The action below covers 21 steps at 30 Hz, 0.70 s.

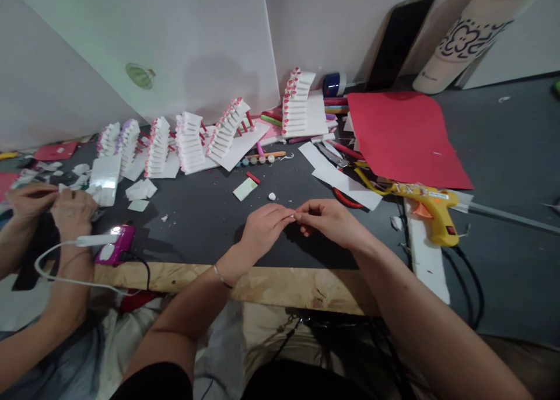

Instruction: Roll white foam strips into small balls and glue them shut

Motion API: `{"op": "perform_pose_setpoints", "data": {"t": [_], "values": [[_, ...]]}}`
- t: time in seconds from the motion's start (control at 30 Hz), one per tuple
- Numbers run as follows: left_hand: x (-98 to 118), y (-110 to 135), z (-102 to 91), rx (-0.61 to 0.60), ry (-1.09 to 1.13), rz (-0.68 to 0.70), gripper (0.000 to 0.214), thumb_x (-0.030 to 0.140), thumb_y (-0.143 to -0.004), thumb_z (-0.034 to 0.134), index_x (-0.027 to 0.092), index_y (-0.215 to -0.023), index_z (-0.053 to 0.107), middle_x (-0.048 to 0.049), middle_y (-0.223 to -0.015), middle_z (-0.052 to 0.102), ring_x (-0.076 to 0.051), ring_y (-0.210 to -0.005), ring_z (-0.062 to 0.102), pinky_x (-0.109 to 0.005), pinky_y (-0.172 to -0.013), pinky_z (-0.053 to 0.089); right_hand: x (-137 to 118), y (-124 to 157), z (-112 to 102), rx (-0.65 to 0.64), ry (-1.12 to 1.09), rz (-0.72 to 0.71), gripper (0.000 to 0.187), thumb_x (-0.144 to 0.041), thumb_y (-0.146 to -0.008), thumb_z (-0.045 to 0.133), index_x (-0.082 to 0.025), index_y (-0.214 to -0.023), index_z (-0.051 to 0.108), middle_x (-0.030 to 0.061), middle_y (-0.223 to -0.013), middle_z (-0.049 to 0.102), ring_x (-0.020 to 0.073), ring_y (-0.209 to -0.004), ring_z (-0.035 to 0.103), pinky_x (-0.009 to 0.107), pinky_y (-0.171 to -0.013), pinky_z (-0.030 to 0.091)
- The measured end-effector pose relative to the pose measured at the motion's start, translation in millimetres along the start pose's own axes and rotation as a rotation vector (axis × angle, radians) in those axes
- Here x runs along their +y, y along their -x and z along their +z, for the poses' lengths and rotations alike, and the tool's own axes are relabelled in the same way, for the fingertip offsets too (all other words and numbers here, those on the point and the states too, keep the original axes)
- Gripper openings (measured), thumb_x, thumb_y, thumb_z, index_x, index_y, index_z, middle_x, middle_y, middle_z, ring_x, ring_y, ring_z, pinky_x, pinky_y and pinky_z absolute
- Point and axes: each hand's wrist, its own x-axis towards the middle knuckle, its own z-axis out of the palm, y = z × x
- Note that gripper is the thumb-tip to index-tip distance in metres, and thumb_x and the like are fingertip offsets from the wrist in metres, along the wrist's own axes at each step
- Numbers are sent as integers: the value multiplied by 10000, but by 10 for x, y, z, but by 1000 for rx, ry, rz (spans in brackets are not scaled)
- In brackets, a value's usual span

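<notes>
Over the dark table (210, 219), near its front edge, my left hand (265, 228) and my right hand (326, 219) meet with their fingertips pinched together. Between them is a speck of something small and whitish, mostly hidden by the fingers. Just beyond my left hand lies a small white lump (272, 196). A little farther off are a pale green-and-white card (245, 189) and a short red stick (252, 178). White stepped paper models with red tips (226, 129) stand in a row along the back.
At the right lie a yellow glue gun (437, 210), a red sheet (406, 137), white paper strips (345, 178) and pliers (332, 154). A bottle (472, 38) and a phone (400, 41) lean at the back. A co-worker's hands (72, 207) work at left, beside a purple power socket (116, 245).
</notes>
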Motion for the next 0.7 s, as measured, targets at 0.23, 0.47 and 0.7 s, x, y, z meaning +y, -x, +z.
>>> {"op": "perform_pose_setpoints", "data": {"t": [0.23,0.47,0.7], "values": [[-3,-104,-14,169,621,-544,220,373,-703,778,172,-786,740,-4,-641,655,-98,-535,579,-229,-537,499,-27,-15,39,147,-58,-228,249,-402,-758,677,-214,-921,677,9,-789,675,125,-641,625,308,-656,545],[-122,-241,-265,398,1073,-714,276,339,-611,851,163,-707,661,32,-618,602,-39,-524,534,-134,-466,432,2,14,49,431,211,-486,183,-387,-827,621,-220,-854,692,44,-879,675,154,-738,600,303,-651,503],[-203,-230,-306,419,1116,-673,231,355,-709,790,181,-761,647,23,-717,627,-46,-622,579,-123,-464,410,-14,50,31,523,389,-559,198,-401,-867,576,-226,-856,667,18,-752,667,150,-668,583,296,-658,470]]}}
